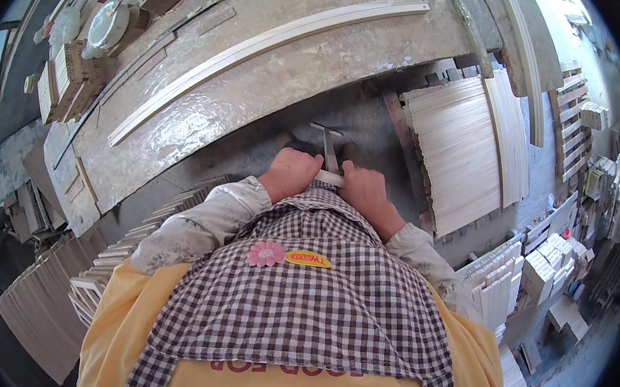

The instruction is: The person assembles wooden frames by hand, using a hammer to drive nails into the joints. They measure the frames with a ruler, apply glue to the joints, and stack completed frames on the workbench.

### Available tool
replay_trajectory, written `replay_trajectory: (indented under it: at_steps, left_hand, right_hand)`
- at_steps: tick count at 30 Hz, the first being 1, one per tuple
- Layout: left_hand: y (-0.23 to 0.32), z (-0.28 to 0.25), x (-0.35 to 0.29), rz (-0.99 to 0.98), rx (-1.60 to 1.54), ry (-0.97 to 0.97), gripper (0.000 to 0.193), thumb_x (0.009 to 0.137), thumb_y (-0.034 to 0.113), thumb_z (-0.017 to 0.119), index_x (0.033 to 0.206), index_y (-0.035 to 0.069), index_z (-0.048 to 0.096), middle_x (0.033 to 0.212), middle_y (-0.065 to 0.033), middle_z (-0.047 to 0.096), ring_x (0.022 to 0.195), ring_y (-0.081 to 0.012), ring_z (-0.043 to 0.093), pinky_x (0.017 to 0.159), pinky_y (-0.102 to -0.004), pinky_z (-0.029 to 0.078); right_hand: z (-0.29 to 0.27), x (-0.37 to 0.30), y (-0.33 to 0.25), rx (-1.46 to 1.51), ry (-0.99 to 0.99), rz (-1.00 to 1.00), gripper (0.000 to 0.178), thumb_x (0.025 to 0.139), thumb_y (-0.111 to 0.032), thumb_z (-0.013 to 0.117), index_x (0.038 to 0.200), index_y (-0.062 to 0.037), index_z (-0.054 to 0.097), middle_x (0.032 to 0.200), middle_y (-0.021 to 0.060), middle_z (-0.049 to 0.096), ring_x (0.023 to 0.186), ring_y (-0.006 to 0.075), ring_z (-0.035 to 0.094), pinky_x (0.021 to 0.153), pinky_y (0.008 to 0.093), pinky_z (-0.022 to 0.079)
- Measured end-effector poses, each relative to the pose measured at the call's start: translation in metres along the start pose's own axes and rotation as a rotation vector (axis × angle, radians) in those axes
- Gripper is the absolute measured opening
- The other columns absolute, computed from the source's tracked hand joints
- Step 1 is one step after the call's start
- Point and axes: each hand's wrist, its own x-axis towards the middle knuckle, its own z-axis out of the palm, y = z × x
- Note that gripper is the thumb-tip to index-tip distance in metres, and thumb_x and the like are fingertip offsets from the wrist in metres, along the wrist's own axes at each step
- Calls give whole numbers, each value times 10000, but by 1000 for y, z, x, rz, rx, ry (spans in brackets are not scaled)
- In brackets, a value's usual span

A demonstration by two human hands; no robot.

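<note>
Close in front of my checked apron, my left hand (293,173) and my right hand (365,191) are closed at the two ends of a short pale crossbar. It belongs to an I-shaped wooden piece (329,153), whose narrow upright runs away from me to a second, thinner crossbar at its far end. The piece is held in the air over the dark gap between me and the workbench. My fingers hide the ends of the near crossbar.
A long pale wooden strip (264,51) lies across the workbench (314,74). To the right stands a large stack of pale boards (460,144). Slatted wooden frames (125,258) lean at my left. A cardboard box (74,85) and a white tub (108,25) sit on the bench's far left.
</note>
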Motion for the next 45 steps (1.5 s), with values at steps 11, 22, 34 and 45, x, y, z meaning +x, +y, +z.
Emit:
replay_trajectory:
  at_steps: [11,22,34,45]
  left_hand:
    - [2,-9,7,78,213,110,156,857,174,628,999,111,635,844,-108,688,848,-275,689,964,-513,406]
    - [-17,-67,0,192,-284,393,165,872,132,647,979,40,561,955,-152,560,903,-369,615,751,-466,521]
    - [-107,-230,-194,-227,-1295,747,216,874,75,796,1013,36,634,937,-41,657,808,-98,638,685,-243,522]
    - [-72,-145,-136,-133,40,672,752,755,339,842,1396,87,542,1405,-157,546,1353,-340,472,1173,-559,294]
  right_hand:
    - [15,8,1,45,11,25,182,840,-199,613,879,-32,673,778,190,726,713,353,730,627,470,576]
    - [-68,10,-6,72,375,11,764,789,-365,779,1406,-25,485,1185,180,620,1158,348,576,957,477,424]
    - [-62,39,26,144,458,-157,618,820,-332,777,1322,-48,557,1177,167,640,1130,379,580,1045,504,374]
    - [-105,69,-113,111,350,-401,408,880,-293,728,1212,-86,612,1056,142,687,967,354,654,863,462,506]
